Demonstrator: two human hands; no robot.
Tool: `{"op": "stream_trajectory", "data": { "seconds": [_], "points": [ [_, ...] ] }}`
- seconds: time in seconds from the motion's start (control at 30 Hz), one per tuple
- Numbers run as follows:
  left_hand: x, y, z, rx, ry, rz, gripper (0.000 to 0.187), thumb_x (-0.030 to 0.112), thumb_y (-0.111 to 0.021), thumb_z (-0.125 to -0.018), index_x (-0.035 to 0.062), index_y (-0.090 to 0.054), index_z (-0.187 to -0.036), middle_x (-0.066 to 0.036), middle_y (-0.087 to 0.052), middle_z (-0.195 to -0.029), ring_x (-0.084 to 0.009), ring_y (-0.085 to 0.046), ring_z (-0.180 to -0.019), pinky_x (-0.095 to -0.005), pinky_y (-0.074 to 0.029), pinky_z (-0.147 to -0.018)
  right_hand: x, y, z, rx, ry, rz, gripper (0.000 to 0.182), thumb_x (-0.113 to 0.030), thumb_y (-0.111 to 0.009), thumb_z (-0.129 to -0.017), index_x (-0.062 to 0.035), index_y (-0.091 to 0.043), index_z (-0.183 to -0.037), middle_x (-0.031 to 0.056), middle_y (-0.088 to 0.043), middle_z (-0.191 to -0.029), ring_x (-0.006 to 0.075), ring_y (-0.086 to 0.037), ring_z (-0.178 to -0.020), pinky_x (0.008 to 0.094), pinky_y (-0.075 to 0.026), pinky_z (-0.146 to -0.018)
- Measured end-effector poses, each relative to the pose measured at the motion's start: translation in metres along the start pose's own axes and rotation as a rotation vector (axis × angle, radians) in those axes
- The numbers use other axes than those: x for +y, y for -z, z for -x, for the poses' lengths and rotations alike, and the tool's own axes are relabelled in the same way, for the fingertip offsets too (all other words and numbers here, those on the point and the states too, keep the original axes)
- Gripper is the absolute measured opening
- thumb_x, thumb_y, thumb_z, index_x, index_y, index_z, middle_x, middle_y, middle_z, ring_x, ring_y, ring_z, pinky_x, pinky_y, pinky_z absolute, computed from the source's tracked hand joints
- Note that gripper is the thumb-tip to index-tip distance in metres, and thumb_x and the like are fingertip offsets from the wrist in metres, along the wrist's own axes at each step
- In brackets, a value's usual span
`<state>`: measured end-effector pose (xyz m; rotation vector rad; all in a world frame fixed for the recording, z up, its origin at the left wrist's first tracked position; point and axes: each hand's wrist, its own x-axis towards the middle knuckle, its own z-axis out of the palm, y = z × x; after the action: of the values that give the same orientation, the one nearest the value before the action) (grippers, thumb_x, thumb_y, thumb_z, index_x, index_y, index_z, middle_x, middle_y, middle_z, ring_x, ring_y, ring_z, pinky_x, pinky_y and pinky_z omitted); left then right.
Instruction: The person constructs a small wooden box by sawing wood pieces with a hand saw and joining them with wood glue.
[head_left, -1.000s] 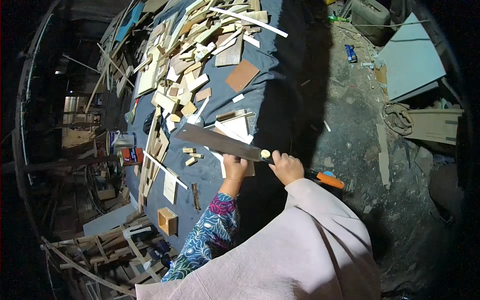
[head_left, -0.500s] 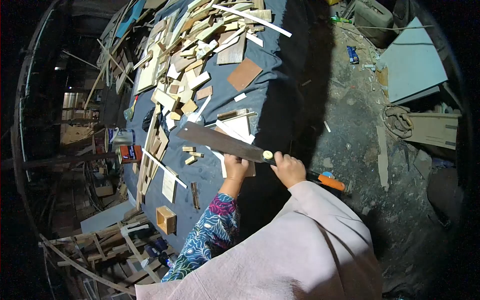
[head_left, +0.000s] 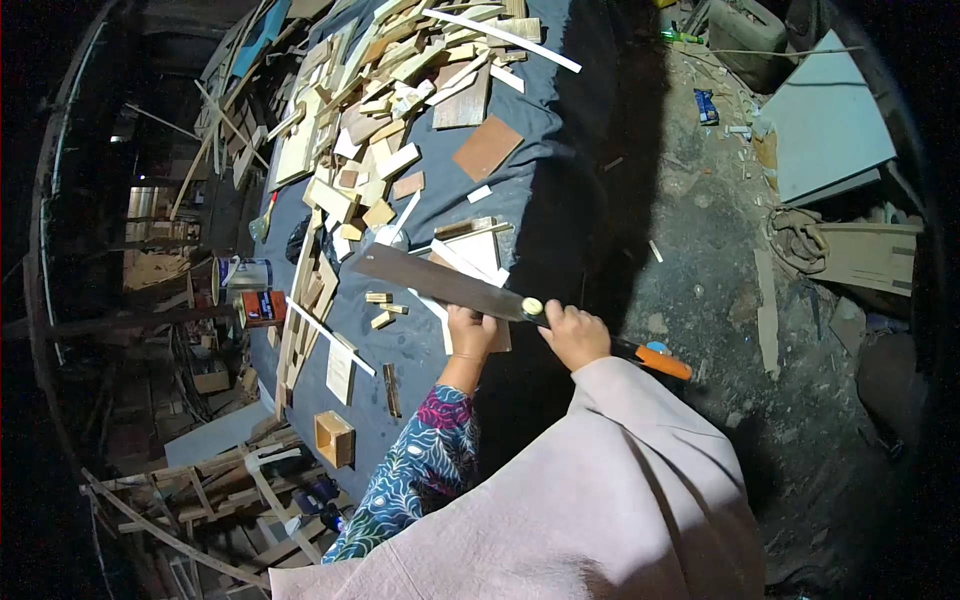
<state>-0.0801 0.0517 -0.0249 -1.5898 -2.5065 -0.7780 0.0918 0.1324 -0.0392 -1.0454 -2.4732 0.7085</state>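
My right hand (head_left: 578, 338) is wrapped round the handle of a long flat-bladed handsaw (head_left: 430, 283), whose orange handle end (head_left: 664, 362) sticks out past my wrist. A pale round piece (head_left: 532, 306) sits where blade and handle meet, close to my thumb. The blade slants up to the left over the cloth-covered table. Just below its edge, my left hand (head_left: 472, 332) has curled fingers, their tips partly hidden by the blade; I cannot tell what they grip. Pale wood (head_left: 503, 338) shows beside this hand. A light board (head_left: 478, 252) lies beyond the blade.
A heap of wood offcuts (head_left: 390, 110) covers the far part of the table. A brown square tile (head_left: 488, 148) and short wood blocks (head_left: 381, 319) lie nearer. An open wooden box (head_left: 333, 440) and paint tins (head_left: 262, 308) are at left. Debris litters the floor (head_left: 690, 260) at right.
The saw and my right hand have shifted very slightly to the left. My left hand stays in nearly the same spot, and the things on the table look unchanged.
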Motion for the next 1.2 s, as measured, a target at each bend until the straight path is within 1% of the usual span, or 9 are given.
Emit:
{"op": "stream_trajectory", "data": {
  "seconds": [0.1,0.17,0.27,0.4,0.8,0.87,0.97,1.07,1.2],
  "points": [
    [-0.005,-0.004,0.002,0.004,-0.009,0.052,0.011,0.004,-0.059,-0.063,0.0003,-0.059,-0.073,-0.016,-0.055,-0.08,-0.031,-0.055,-0.076,-0.0329,-0.044,-0.066,0.003,-0.002,0.002,-0.013,0.006,0.006,0.035,-0.033,-0.066,-0.064,-0.0106,-0.043,-0.077,0.0053,-0.053,-0.058,0.0216,-0.058,-0.052,0.0326,-0.047,-0.045],
    [-0.004,-0.005,0.003,-0.013,0.113,0.148,0.012,0.004,-0.059,-0.064,-0.0001,-0.059,-0.075,-0.015,-0.055,-0.082,-0.0291,-0.056,-0.076,-0.0321,-0.045,-0.066,-0.004,-0.007,-0.007,-0.007,0.022,-0.013,0.034,-0.032,-0.066,-0.065,-0.01,-0.043,-0.077,0.0054,-0.053,-0.058,0.0209,-0.058,-0.052,0.032,-0.047,-0.045],
    [-0.003,-0.002,0.0,0.008,-0.024,-0.017,0.012,0.004,-0.059,-0.064,-0.0004,-0.059,-0.076,-0.015,-0.055,-0.083,-0.0257,-0.057,-0.075,-0.0301,-0.046,-0.064,-0.007,-0.006,-0.008,-0.007,0.027,0.006,0.035,-0.032,-0.066,-0.065,-0.0099,-0.042,-0.077,0.0055,-0.053,-0.059,0.021,-0.058,-0.052,0.0315,-0.047,-0.046],
    [-0.009,-0.006,0.005,-0.018,0.065,0.072,0.013,0.005,-0.059,-0.064,-0.0003,-0.059,-0.077,-0.015,-0.055,-0.085,-0.0251,-0.058,-0.078,-0.0298,-0.046,-0.066,0.001,0.001,0.002,-0.031,0.008,0.033,0.035,-0.032,-0.066,-0.064,-0.01,-0.043,-0.077,0.005,-0.052,-0.058,0.0201,-0.057,-0.051,0.0314,-0.047,-0.045],
    [0.0,-0.003,0.0,-0.01,0.05,0.095,0.014,0.005,-0.059,-0.064,0.0003,-0.059,-0.077,-0.016,-0.056,-0.079,-0.03,-0.055,-0.08,-0.0328,-0.044,-0.071,-0.009,-0.007,-0.012,-0.011,0.055,0.043,0.035,-0.033,-0.065,-0.066,-0.0094,-0.043,-0.081,0.0059,-0.053,-0.059,0.0194,-0.058,-0.051,0.0296,-0.047,-0.045],
    [0.004,-0.002,-0.001,0.015,0.111,0.133,0.016,0.006,-0.058,-0.059,0.0051,-0.059,-0.074,-0.015,-0.056,-0.08,-0.0348,-0.051,-0.081,-0.0397,-0.041,-0.075,-0.013,-0.007,-0.016,-0.013,0.046,0.034,0.035,-0.034,-0.065,-0.066,-0.0094,-0.043,-0.08,0.0057,-0.053,-0.059,0.0193,-0.058,-0.051,0.0294,-0.047,-0.044],
    [-0.001,-0.002,0.001,-0.006,0.086,0.095,0.014,0.005,-0.058,-0.063,0.0014,-0.06,-0.076,-0.016,-0.056,-0.08,-0.0305,-0.055,-0.078,-0.0338,-0.044,-0.07,-0.011,0.005,-0.013,-0.007,0.051,0.042,0.035,-0.034,-0.066,-0.065,-0.0096,-0.044,-0.078,0.0055,-0.052,-0.058,0.0193,-0.058,-0.051,0.0295,-0.047,-0.044],
    [-0.003,-0.001,-0.001,0.006,-0.003,0.067,0.014,0.004,-0.057,-0.061,0.0015,-0.059,-0.075,-0.016,-0.055,-0.081,-0.0313,-0.053,-0.078,-0.0349,-0.044,-0.069,-0.012,0.001,-0.014,-0.021,0.04,0.048,0.035,-0.033,-0.066,-0.065,-0.0098,-0.044,-0.077,0.0054,-0.052,-0.057,0.0194,-0.058,-0.05,0.0294,-0.047,-0.044],
    [0.0,-0.001,-0.003,0.003,0.03,0.019,0.013,0.004,-0.057,-0.06,0.0017,-0.058,-0.073,-0.015,-0.055,-0.079,-0.0321,-0.052,-0.077,-0.0356,-0.043,-0.069,-0.012,-0.002,-0.017,-0.004,0.042,0.022,0.034,-0.033,-0.066,-0.065,-0.0099,-0.044,-0.078,0.0056,-0.053,-0.058,0.0202,-0.058,-0.051,0.03,-0.048,-0.045]
  ]
}}
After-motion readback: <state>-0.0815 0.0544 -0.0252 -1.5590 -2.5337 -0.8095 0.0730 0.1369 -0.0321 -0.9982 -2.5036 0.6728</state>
